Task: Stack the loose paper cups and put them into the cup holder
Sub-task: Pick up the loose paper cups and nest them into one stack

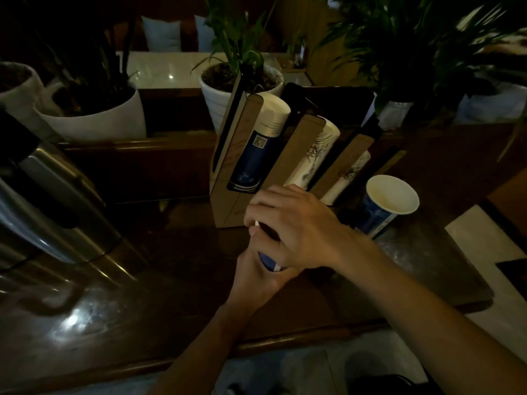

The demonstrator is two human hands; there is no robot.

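You're mid-stacking: both hands, left hand point(258, 273) below and right hand point(291, 226) on top, clasp a blue-and-white paper cup point(269, 263) just before the brown slotted cardboard cup holder point(228, 195). Next, I'd judge, fetch the loose blue paper cup point(383, 209) standing on the dark table point(171, 252).

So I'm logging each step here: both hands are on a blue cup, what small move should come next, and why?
Probably reach the right hand to the loose blue-and-white paper cup standing upright beside the brown cardboard cup holder. It is still unstacked, while the left hand already grips the blue paper cup it could nest with.
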